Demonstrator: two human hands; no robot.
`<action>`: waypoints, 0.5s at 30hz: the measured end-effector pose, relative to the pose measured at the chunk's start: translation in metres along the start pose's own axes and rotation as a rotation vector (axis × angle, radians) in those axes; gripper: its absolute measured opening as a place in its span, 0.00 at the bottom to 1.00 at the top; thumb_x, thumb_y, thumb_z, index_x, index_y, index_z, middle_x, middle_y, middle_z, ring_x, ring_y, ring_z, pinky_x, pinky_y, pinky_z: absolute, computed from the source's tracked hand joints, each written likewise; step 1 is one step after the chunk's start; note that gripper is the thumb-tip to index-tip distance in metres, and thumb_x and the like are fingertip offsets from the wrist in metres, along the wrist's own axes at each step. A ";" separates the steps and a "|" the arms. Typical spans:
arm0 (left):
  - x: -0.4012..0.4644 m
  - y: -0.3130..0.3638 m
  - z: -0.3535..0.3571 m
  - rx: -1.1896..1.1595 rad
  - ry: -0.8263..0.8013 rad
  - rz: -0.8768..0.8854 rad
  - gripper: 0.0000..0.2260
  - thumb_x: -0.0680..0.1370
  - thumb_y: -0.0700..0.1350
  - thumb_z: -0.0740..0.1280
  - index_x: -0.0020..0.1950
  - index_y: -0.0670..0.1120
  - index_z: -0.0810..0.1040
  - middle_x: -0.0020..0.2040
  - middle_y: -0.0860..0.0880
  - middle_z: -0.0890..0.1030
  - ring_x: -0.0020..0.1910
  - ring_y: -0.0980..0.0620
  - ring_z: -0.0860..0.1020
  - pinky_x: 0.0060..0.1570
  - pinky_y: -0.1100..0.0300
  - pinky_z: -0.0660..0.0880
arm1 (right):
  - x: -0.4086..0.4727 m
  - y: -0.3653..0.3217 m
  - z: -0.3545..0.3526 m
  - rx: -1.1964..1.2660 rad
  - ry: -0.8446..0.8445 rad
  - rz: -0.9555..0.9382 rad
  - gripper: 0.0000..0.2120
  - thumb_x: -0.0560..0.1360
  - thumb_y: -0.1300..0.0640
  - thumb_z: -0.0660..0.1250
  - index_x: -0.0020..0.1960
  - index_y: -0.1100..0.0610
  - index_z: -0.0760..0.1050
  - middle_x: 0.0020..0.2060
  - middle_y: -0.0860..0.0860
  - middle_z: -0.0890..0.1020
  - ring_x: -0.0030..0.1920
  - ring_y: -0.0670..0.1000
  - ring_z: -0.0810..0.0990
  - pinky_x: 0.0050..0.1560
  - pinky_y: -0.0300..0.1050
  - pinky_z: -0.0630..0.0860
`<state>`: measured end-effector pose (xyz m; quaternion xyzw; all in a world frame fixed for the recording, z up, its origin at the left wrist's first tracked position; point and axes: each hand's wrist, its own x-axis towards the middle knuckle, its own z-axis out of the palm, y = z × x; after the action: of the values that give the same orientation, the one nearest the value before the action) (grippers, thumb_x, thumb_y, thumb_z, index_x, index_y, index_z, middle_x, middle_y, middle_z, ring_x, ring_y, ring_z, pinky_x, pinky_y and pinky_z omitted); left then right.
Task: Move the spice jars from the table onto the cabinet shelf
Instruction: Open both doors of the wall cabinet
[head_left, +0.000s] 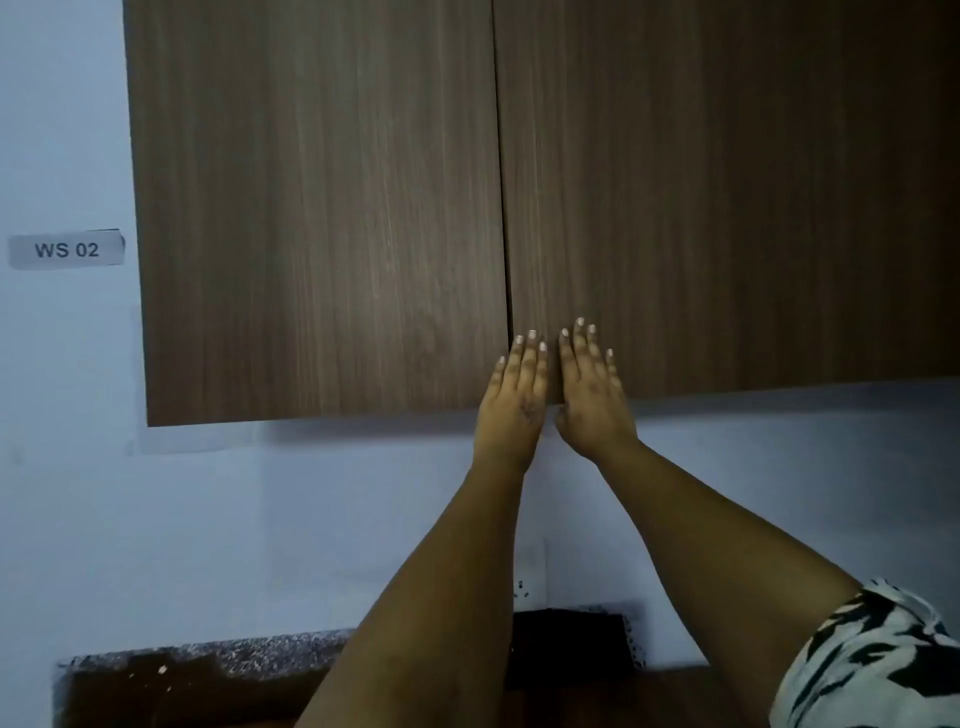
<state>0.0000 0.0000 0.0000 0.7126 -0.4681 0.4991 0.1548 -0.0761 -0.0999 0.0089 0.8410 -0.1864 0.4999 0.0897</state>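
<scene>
Against pale blue wall, flat-fingered left hand (514, 395) and right hand (592, 389) are pressing dark wood-grain cabinet doors (322, 218) closed, holding nothing; spice jars unseen, so a door may be rebounding if underpushed.

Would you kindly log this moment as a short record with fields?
cabinet: brown wood-grain wall cabinet, both doors shut
left hand: fingers straight, flat on the doors' lower edge by the centre seam
right hand: fingers straight, flat on the right door
spice jars: none in view
wall label: grey tag reading WS 02, left of cabinet
</scene>
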 end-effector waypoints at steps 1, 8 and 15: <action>0.006 0.001 0.005 0.008 0.002 -0.002 0.34 0.80 0.38 0.59 0.78 0.39 0.39 0.79 0.41 0.40 0.78 0.44 0.40 0.75 0.52 0.38 | 0.004 0.002 0.004 -0.023 0.012 0.002 0.46 0.72 0.65 0.67 0.79 0.60 0.40 0.78 0.56 0.39 0.77 0.54 0.35 0.75 0.51 0.37; 0.039 0.001 0.034 -0.034 0.040 0.014 0.35 0.80 0.43 0.61 0.77 0.38 0.41 0.79 0.38 0.43 0.78 0.42 0.43 0.76 0.50 0.42 | 0.020 0.012 0.018 -0.019 -0.047 -0.024 0.42 0.78 0.62 0.62 0.77 0.60 0.33 0.76 0.56 0.32 0.76 0.53 0.32 0.77 0.51 0.39; 0.038 0.005 0.034 0.052 0.111 0.038 0.33 0.80 0.45 0.58 0.77 0.37 0.44 0.78 0.36 0.48 0.78 0.40 0.48 0.76 0.49 0.47 | 0.016 0.009 0.022 -0.019 -0.020 0.029 0.42 0.78 0.61 0.62 0.78 0.60 0.32 0.76 0.56 0.32 0.75 0.54 0.30 0.76 0.54 0.37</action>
<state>0.0175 -0.0460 0.0158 0.6785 -0.4593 0.5527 0.1525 -0.0551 -0.1193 0.0113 0.8423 -0.2041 0.4910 0.0885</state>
